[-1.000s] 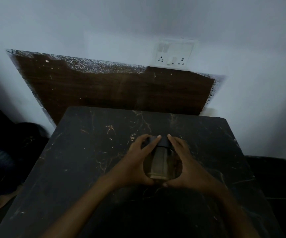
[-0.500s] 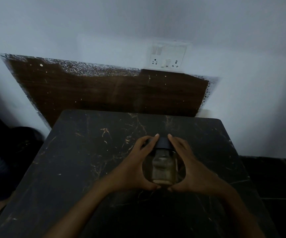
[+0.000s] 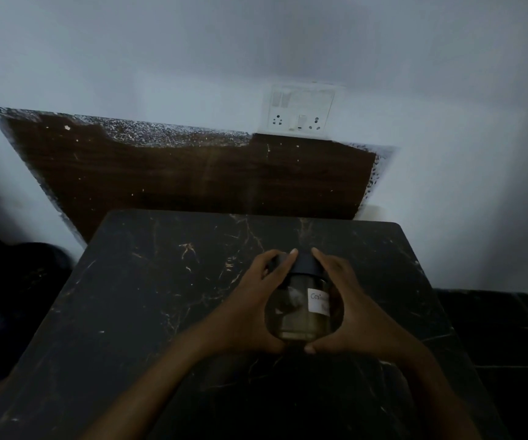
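The scene is dim and bluish-grey, and the source of the light is out of view. The wall [image 3: 446, 74] is the brightest area, with a broad soft shade across its upper middle. The dark table [image 3: 148, 312] takes little light; its near edge and the near left and right corners sink into black. The glass jar [image 3: 300, 315] shows only a faint sheen and no glare, and the writing on its label [image 3: 318, 301] is too soft to read. The left hand [image 3: 253, 312] and right hand [image 3: 361, 315] look underexposed. Wide-angle distortion splays the wood panel [image 3: 192, 179] and the table's sides. Fine detail is smeared and noisy throughout.
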`<control>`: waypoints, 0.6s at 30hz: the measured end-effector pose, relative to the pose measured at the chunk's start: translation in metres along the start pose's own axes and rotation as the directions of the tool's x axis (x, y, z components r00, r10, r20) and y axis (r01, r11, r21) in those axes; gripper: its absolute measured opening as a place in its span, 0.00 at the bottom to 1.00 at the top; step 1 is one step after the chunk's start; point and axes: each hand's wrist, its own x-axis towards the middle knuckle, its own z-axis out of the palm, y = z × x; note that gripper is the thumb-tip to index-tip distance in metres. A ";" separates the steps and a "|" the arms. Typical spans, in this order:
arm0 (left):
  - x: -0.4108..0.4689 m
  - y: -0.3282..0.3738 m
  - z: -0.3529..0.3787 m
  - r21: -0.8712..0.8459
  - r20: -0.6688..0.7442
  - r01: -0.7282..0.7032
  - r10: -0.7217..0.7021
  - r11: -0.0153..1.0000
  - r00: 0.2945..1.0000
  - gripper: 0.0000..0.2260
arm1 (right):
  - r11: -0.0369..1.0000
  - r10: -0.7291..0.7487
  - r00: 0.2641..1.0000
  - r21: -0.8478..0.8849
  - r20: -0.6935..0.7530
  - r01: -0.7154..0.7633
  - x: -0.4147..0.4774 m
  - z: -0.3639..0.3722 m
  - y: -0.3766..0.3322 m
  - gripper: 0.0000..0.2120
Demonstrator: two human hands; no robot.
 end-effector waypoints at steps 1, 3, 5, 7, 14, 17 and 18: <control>-0.001 -0.002 0.000 -0.026 -0.005 0.003 -0.003 1.000 1.000 0.53 | 1.000 0.002 1.000 0.020 0.013 -0.003 -0.001 -0.002 0.000 0.59; -0.003 -0.005 0.001 -0.085 -0.013 0.017 -0.018 0.996 1.000 0.55 | 0.998 0.025 0.998 0.055 0.057 -0.028 -0.004 -0.007 0.002 0.61; -0.004 -0.007 0.002 -0.123 -0.014 0.024 -0.026 0.992 1.000 0.55 | 0.996 0.045 0.996 0.069 0.071 -0.050 -0.006 -0.009 0.003 0.60; -0.002 -0.008 0.003 -0.103 0.007 0.034 -0.034 0.994 0.999 0.57 | 0.998 0.040 0.999 0.053 0.035 -0.042 -0.005 -0.008 0.003 0.58; 0.007 -0.003 -0.001 -0.090 0.047 0.084 -0.080 0.992 0.996 0.54 | 0.999 0.017 0.999 0.034 -0.032 -0.016 0.001 -0.002 -0.004 0.57; 0.008 -0.004 -0.008 -0.160 0.010 0.078 -0.077 0.984 0.997 0.54 | 0.998 0.016 1.000 0.065 -0.021 -0.015 -0.002 -0.010 -0.006 0.61; 0.009 -0.004 -0.010 -0.179 0.004 0.074 -0.075 0.981 0.997 0.54 | 0.998 0.018 1.000 0.061 -0.014 -0.017 -0.002 -0.014 -0.005 0.62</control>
